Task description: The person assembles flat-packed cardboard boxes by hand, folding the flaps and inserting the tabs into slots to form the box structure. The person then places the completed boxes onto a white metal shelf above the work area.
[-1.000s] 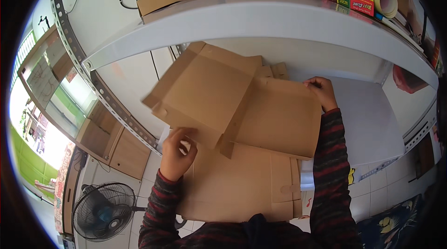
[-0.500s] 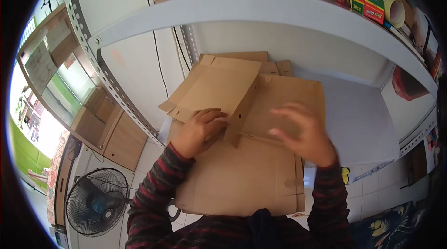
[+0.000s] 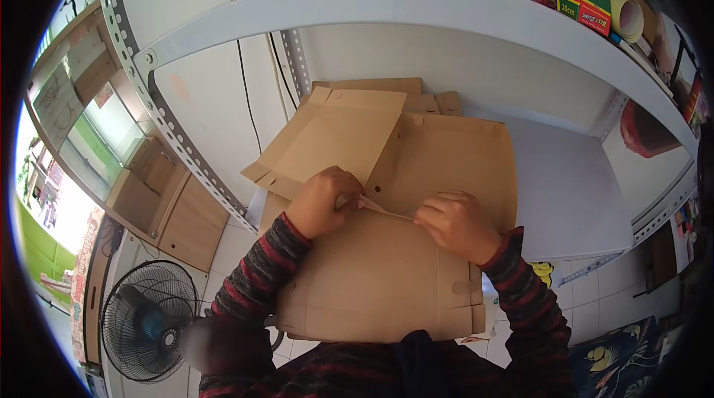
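Moved down from over the open cardboard box (image 3: 455, 156), the right hand (image 3: 455, 221) now has its grip closed on the near edge (image 3: 393, 214). The left hand (image 3: 325, 199) pinches that edge's left end. The box lies on flat cardboard (image 3: 379, 286).

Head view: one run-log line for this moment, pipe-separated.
left hand: pinching box, near edge | right hand: pinching same edge, farther right | box: open, lid at left | below: flat cardboard

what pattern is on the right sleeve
Stripes in dark grey and dull red: the right sleeve shows it in the head view.
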`<state>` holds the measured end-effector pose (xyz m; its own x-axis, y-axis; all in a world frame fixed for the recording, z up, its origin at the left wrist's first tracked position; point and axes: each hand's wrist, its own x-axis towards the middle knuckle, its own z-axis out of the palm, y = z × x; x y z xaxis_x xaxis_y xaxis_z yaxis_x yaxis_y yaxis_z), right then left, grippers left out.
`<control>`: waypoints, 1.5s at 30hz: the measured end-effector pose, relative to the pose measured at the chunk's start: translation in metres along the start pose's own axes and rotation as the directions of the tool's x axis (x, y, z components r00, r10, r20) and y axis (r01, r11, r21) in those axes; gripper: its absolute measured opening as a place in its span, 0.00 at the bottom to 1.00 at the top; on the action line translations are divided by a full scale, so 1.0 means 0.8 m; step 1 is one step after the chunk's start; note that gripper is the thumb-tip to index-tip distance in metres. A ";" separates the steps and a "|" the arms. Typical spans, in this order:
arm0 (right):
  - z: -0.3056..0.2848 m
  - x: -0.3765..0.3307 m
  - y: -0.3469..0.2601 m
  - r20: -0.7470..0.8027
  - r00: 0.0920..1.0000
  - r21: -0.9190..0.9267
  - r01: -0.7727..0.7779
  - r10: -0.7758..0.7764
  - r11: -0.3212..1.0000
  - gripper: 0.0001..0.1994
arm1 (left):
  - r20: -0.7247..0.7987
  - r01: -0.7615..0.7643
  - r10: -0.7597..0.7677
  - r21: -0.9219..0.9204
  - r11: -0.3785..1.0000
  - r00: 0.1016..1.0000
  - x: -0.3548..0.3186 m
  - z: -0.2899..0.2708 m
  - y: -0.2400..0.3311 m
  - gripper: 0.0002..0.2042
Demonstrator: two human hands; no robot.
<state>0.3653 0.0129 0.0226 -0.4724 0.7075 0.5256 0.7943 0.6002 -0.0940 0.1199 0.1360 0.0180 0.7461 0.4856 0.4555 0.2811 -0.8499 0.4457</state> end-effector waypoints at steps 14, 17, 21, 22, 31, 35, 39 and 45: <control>-0.007 0.050 0.006 -0.034 0.898 -0.285 0.412 -0.439 0.865 0.03 | 0.099 0.049 -0.081 0.295 0.954 0.992 0.023 -0.036 0.042 0.05; 0.005 0.055 0.009 0.012 0.943 -0.266 0.323 -0.332 0.908 0.03 | 0.166 0.040 -0.097 0.314 0.949 0.981 0.031 -0.019 0.019 0.04; 0.020 0.058 0.018 -0.025 0.915 -0.207 0.390 -0.403 0.897 0.03 | 0.246 0.079 -0.134 0.224 0.972 0.960 0.048 -0.007 0.016 0.06; 0.022 0.059 0.021 -0.040 0.896 -0.192 0.427 -0.442 0.883 0.03 | 0.267 0.087 -0.151 0.238 0.967 0.952 0.056 -0.011 0.024 0.06; 0.039 0.028 0.057 -0.118 0.698 -0.516 0.564 -0.706 0.644 0.02 | 0.271 0.075 -0.154 0.279 0.957 0.950 0.086 -0.002 0.034 0.07; 0.040 0.029 0.062 -0.147 0.708 -0.515 0.542 -0.691 0.664 0.03 | 0.385 0.153 -0.208 0.168 0.974 0.899 0.098 -0.007 0.037 0.05; 0.038 0.028 0.067 -0.143 0.713 -0.517 0.538 -0.687 0.666 0.04 | 0.389 0.182 -0.190 0.059 0.982 0.902 0.098 -0.009 0.031 0.05; 0.044 0.025 0.069 -0.167 0.725 -0.513 0.515 -0.668 0.687 0.06 | 0.400 0.202 -0.210 0.063 0.977 0.892 0.095 -0.014 0.038 0.09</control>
<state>0.3858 0.0732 -0.0020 -0.8096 0.0495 0.5849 0.4981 0.5851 0.6399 0.1781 0.1494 0.0746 0.8479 0.5301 0.0041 0.4635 -0.7452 0.4795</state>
